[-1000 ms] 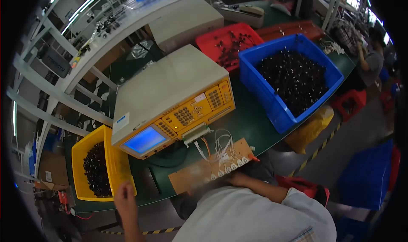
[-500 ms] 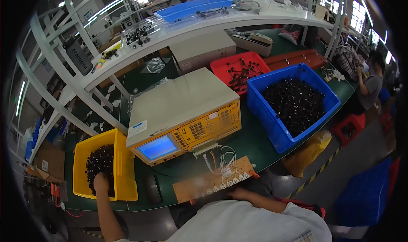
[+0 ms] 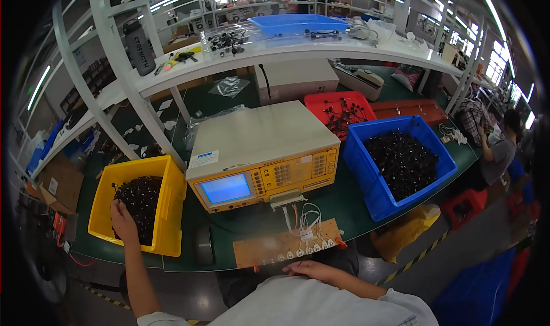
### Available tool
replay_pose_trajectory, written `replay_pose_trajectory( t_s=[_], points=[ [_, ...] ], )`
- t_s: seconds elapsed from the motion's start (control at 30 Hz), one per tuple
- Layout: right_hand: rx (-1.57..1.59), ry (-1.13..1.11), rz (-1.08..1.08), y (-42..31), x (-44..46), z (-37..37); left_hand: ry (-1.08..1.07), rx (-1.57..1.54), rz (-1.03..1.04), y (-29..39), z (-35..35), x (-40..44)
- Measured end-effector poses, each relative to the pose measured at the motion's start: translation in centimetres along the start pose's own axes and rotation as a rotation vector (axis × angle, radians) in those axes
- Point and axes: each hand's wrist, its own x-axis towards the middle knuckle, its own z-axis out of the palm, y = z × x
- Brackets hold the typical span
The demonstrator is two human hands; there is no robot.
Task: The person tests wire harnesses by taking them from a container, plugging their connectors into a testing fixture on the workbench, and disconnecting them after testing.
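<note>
My left hand is inside the yellow bin, at its left side, beside a heap of small black corded parts. Its fingers are bent together next to a dark piece; what they hold cannot be made out. My right hand is low at the table's front edge, just below the wooden board. Its fingers are curled, with a thin dark bit near the tips that is too small to name. On that board sits a row of round white sockets wired to the yellow-fronted tester.
A blue bin full of black corded parts stands right of the tester. Behind it are a red tray with more cords. A dark flat object lies left of the board. Farther right sits another person.
My left hand has come up out of the heap toward the bin's left side. My right hand shows more fully at the board's front edge. The head view has shifted.
</note>
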Motion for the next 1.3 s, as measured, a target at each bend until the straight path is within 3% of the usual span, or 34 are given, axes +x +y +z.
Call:
replay_pose_trajectory(
  t_s=[0.07, 0.17, 0.33, 0.37, 0.43, 0.5, 0.53, 0.6, 0.63, 0.73, 0.77, 0.87, 0.93, 1.0, 1.1, 1.23, 1.3],
  points=[
    [-0.09, 0.023, 0.09, -0.1, -0.1, 0.4, -0.085, -0.125, -0.118, 0.6, -0.7, 0.0],
    [-0.231, 0.098, 0.11, -0.2, -0.8, 0.5, -0.091, -0.151, -0.12, 1.2, -0.9, -0.2],
    [-0.339, 0.104, -0.139, -1.9, -5.0, -0.1, -0.083, -0.204, -0.09, 1.2, -1.6, -0.8],
    [-0.264, 0.232, -0.169, -4.5, -6.6, -0.2, -0.037, -0.218, -0.089, 1.5, -1.6, -0.8],
    [-0.209, 0.484, -0.367, -10.3, -9.6, -2.5, -0.013, -0.249, -0.069, 2.3, -2.0, -1.3],
    [-0.109, 0.608, -0.767, -15.5, -11.8, -2.6, 0.018, -0.274, -0.046, 3.4, -2.1, -2.7],
    [-0.1, 0.618, -0.772, -15.4, -11.9, -2.6, 0.036, -0.301, 0.036, 4.8, -2.2, -4.1],
    [-0.39, 0.648, -0.681, -15.3, -11.2, -2.3, 0.036, -0.28, 0.247, 8.2, -2.4, -8.0],
    [-0.406, 0.512, -0.622, -14.0, -10.3, -1.7, 0.018, -0.227, 0.366, 10.4, -2.7, -10.7],
    [-0.306, 0.262, -0.428, -10.5, -6.7, 3.5, -0.32, -0.356, 0.726, 18.3, -4.1, -18.6],
    [-0.247, 0.213, -0.343, -9.6, -5.7, 4.8, -0.686, -0.276, 0.788, 19.4, -4.0, -20.9],
    [-0.261, 0.222, -0.257, -8.0, -3.6, 6.6, -0.868, -0.423, 0.704, 21.5, -2.5, -26.3],
    [-0.255, 0.246, -0.224, -6.8, -3.1, 6.8, -1.053, -0.57, 0.5, 21.8, -2.5, -28.4],
    [-0.311, 0.297, -0.184, -6.4, -3.4, 5.9, -1.103, -0.69, 0.264, 21.9, -3.1, -28.5],
    [-0.116, 0.326, -0.175, -4.9, -3.9, 4.0, -1.302, -0.609, 0.144, 21.0, -3.6, -28.3],
    [0.11, 0.368, -0.143, -3.5, -4.6, 2.7, -1.271, -0.713, 0.007, 19.6, -2.9, -30.9],
    [0.221, 0.359, -0.146, -2.8, -4.9, 2.4, -1.465, -0.855, -0.498, 19.4, -2.3, -32.0]
  ],
)
